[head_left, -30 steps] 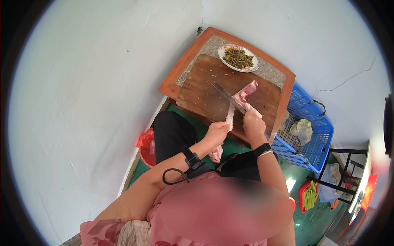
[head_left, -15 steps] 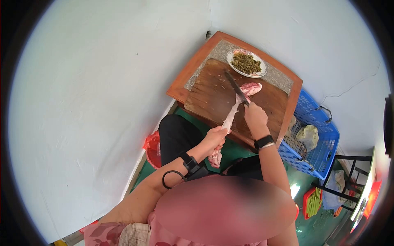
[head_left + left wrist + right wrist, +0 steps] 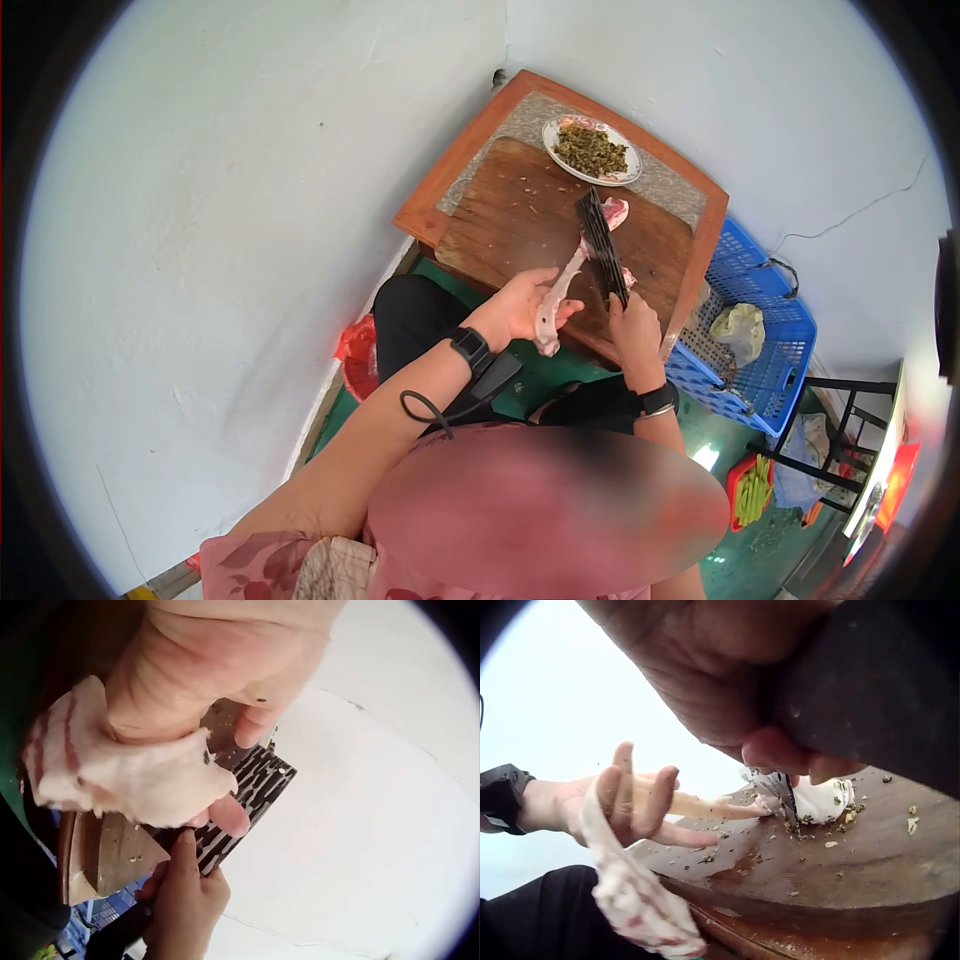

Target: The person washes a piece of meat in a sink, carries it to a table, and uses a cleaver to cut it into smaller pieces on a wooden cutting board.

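Note:
A long strip of fatty raw meat (image 3: 547, 318) runs from the wooden cutting board (image 3: 500, 220) to my left hand (image 3: 512, 303). That hand is turned palm up with its fingers spread, and the strip lies across it. In the left wrist view the loose end of the meat (image 3: 64, 761) hangs past the hand. My right hand (image 3: 636, 328) grips the handle of a cleaver (image 3: 602, 245) with a dark patterned blade. The blade stands over the meat at the board, its edge down by the strip in the right wrist view. A red piece of the meat (image 3: 616, 211) shows beyond the blade.
A plate of chopped greens (image 3: 630, 178) stands behind the board on the small table (image 3: 712, 220). At right on the floor is a blue plastic basket (image 3: 790, 370), with a red tray of green stalks (image 3: 750, 490) below it. A red bag-lined bucket (image 3: 358, 372) sits left.
My left hand has gone from gripping the strip to lying palm up with fingers spread under it. The cleaver has turned so its broad face shows, and the right hand has come slightly nearer me.

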Tool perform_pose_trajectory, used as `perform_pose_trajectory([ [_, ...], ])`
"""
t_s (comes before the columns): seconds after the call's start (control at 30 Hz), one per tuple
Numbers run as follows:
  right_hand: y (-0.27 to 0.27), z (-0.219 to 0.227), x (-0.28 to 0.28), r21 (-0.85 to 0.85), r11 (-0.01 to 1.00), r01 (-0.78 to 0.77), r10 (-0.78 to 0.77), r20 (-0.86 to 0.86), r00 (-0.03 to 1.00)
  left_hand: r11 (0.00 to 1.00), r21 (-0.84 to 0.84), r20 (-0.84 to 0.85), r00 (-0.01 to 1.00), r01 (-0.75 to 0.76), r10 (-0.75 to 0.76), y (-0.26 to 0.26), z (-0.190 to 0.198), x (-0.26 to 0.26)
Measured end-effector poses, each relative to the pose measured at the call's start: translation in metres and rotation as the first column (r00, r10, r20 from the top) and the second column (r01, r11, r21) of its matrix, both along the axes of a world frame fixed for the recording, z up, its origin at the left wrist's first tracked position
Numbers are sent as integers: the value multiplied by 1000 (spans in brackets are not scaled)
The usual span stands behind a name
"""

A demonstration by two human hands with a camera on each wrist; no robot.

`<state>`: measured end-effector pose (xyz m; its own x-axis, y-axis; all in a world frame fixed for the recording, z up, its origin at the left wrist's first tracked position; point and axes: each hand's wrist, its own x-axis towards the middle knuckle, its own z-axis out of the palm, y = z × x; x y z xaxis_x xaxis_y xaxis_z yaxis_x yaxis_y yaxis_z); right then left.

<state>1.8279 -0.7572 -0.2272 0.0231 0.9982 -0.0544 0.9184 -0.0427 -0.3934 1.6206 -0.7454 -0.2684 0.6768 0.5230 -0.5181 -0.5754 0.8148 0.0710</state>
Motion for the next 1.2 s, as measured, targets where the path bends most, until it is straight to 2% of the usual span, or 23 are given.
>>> perform_pose_trajectory([
  [0.03, -1, -1, 1, 3, 1000, -3, 3, -5, 1000, 999, 47, -85, 996, -10, 14, 5, 0, 7],
  [0.1, -4, 2, 6, 10, 1000, -15, 16, -26, 1000, 997, -36, -228, 972, -67, 57, 15, -3, 31],
  [0.13, -6, 3, 8, 13, 1000, -21, 21, -38, 999, 992, -75, -301, 951, -98, 71, 17, 8, 36],
  [0.17, -8, 6, 9, 11, 999, -45, 45, -2, 999, 995, -98, -314, 949, -12, -19, 18, 20, 35],
  [0.27, -14, 14, 13, 15, 989, -145, 142, 106, 984, 996, 2, -325, 942, 87, -82, 18, -6, 36],
  [0.33, -20, 14, 16, 24, 968, -249, 240, 181, 954, 994, 5, -441, 892, 111, -97, 11, 3, 37],
  [0.47, -29, 17, 17, -46, 934, -355, 350, 313, 883, 990, -22, -613, 780, 137, -122, -10, 17, 44],
  [0.5, -32, 23, 18, -63, 924, -376, 375, 326, 867, 996, -23, -638, 766, 88, -82, -16, 18, 45],
  [0.63, -40, 32, 32, -111, 902, -417, 425, 400, 812, 998, 36, -714, 700, 43, -4, -28, 6, 36],
  [0.73, -41, 20, 43, -142, 902, -407, 426, 437, 792, 995, 88, -757, 652, 38, 42, -37, 9, 41],
  [0.93, -12, -13, 3, -70, 922, -380, 378, 368, 849, 947, 319, -838, 477, 39, 263, -52, 4, 73],
  [1.03, 6, -21, -22, -30, 937, -347, 338, 319, 885, 928, 372, -788, 523, -13, 323, -53, -7, 76],
  [1.13, 26, -25, -38, 92, 906, -412, 377, 267, 887, 921, 388, -762, 547, -44, 347, -57, -6, 79],
  [1.2, 43, -20, -45, 27, 934, -355, 336, 260, 905, 944, 327, -781, 552, -40, 293, -60, 1, 74],
])
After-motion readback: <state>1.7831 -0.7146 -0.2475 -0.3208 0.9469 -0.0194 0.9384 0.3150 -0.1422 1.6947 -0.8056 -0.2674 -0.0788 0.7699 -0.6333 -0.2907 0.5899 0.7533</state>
